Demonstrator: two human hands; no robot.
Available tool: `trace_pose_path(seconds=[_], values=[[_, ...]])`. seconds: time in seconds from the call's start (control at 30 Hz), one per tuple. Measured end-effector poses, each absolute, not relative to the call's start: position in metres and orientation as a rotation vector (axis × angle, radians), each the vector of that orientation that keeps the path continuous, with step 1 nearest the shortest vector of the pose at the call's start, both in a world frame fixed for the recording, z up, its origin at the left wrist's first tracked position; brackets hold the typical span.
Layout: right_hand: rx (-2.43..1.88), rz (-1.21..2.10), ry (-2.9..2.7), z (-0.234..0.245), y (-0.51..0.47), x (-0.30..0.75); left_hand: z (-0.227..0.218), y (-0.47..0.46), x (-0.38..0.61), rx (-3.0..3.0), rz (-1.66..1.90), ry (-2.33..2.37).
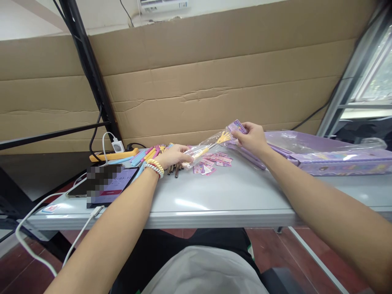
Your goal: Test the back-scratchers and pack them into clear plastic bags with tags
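Note:
A yellow hand-shaped back scratcher [224,137] with a metal rod lies inside a clear plastic bag [209,143], slanting up to the right above the table. My right hand [251,138] pinches the bag's upper end by its purple printed card [237,125]. At the lower end, my left hand [174,156] has its fingers closed on the bag near the scratcher's yellow handle [200,153]. Below the bag, several small pink and purple printed cards [211,163] are spread on the table. Metal rods [176,171] lie partly hidden under my left hand.
Colourful handles [147,154] are piled left of my left hand. A phone [101,179] and a tablet [114,192] lie at the table's left, with white cables. On the right sits a purple printed box [343,163] with clear plastic over it. Cardboard [196,81] lines the back.

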State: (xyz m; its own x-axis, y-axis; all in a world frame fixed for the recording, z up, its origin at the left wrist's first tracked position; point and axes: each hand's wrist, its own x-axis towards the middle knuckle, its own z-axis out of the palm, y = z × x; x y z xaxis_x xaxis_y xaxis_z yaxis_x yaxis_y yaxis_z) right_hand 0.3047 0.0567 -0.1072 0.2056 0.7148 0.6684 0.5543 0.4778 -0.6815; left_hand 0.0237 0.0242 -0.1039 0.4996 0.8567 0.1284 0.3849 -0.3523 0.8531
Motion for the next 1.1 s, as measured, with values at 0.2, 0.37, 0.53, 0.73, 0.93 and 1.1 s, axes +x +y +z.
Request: trace_pose_path(seconds=[0.2,0.37,0.53,0.73,0.93,1.1], values=[[-1.205,0.093,-1.514,-0.108,0.054,0.300,-0.102,0.021,0.024,2.009,0.718,1.000],[-1.230,0.224,-1.534,-0.107,0.049,0.294,-0.101,0.017,0.026,1.969,0.651,1.002],[-1.160,0.376,-1.470,-0.105,0.049,0.293,-0.107,0.025,0.025,1.965,0.546,0.943],[-0.997,0.582,-1.401,-0.104,0.048,0.291,-0.110,0.028,0.024,1.942,0.439,0.944],[-0.991,0.657,-1.343,-0.101,0.043,0.289,-0.108,0.024,0.025,1.927,0.387,0.953],[-1.006,0.630,-1.378,-0.098,0.035,0.286,-0.109,0.025,0.025,1.951,0.386,0.966]])
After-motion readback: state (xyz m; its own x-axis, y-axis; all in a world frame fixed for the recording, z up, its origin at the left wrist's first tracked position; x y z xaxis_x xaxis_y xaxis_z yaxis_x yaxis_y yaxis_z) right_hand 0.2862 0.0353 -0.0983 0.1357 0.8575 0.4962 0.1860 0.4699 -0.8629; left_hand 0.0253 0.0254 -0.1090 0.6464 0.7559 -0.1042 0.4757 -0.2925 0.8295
